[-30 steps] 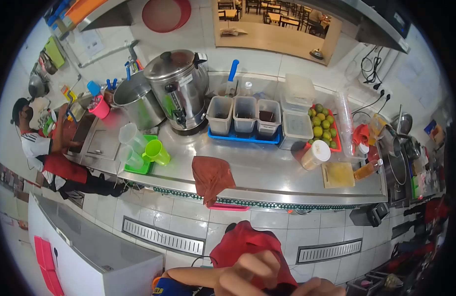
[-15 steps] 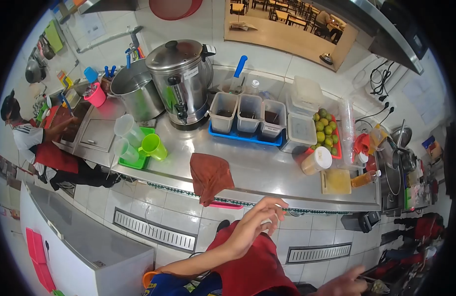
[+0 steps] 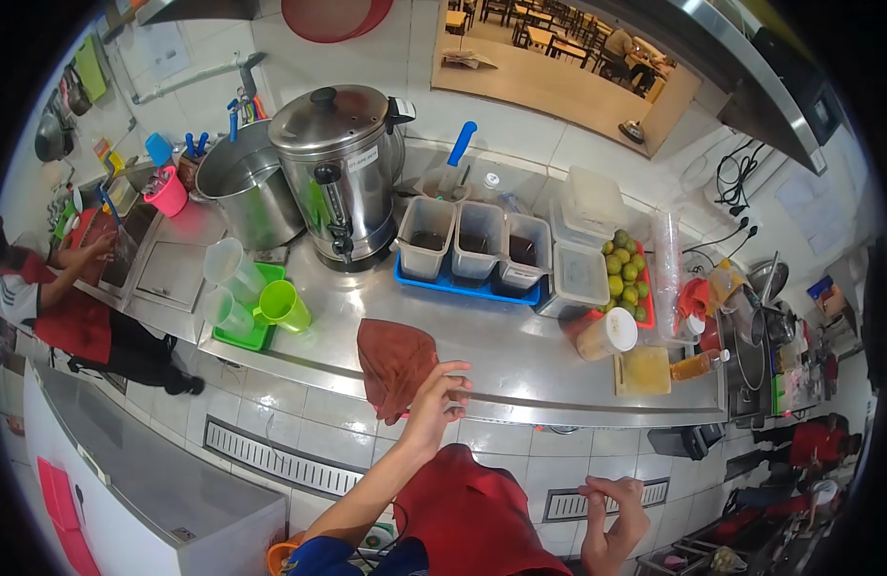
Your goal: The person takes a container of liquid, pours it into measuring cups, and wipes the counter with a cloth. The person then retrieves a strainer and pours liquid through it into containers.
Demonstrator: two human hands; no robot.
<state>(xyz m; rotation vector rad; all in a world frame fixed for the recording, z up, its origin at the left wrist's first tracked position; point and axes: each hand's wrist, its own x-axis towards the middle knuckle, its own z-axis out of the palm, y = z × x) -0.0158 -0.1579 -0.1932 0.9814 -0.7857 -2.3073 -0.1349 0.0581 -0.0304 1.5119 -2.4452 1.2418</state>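
My left hand (image 3: pixel 434 408) is raised at the counter's front edge, fingers curled but apart and nothing in them, close to the right side of a brown cloth (image 3: pixel 390 365). The cloth hangs partly over the edge of the steel counter (image 3: pixel 501 370). Lower right, my right hand (image 3: pixel 616 514) hovers above the floor with bent fingers spread from the thumb, holding nothing. Behind the cloth, three clear containers of dark contents stand in a blue tray (image 3: pixel 467 286). A green cup (image 3: pixel 284 307) is to the left, and a white-lidded jar (image 3: pixel 607 334) to the right.
A metal urn (image 3: pixel 333 173) and large pot (image 3: pixel 251 197) stand at the back left. Limes (image 3: pixel 624 274), a yellow board (image 3: pixel 643 371) and a bottle (image 3: pixel 699 365) are at the right. Another person (image 3: pixel 69 307) works at the left sink. A white freezer (image 3: pixel 155 480) stands lower left.
From low in front of my body, my left hand has risen forward to beside the cloth. My right hand has moved to the right, apart from the left. The view has shifted slightly.
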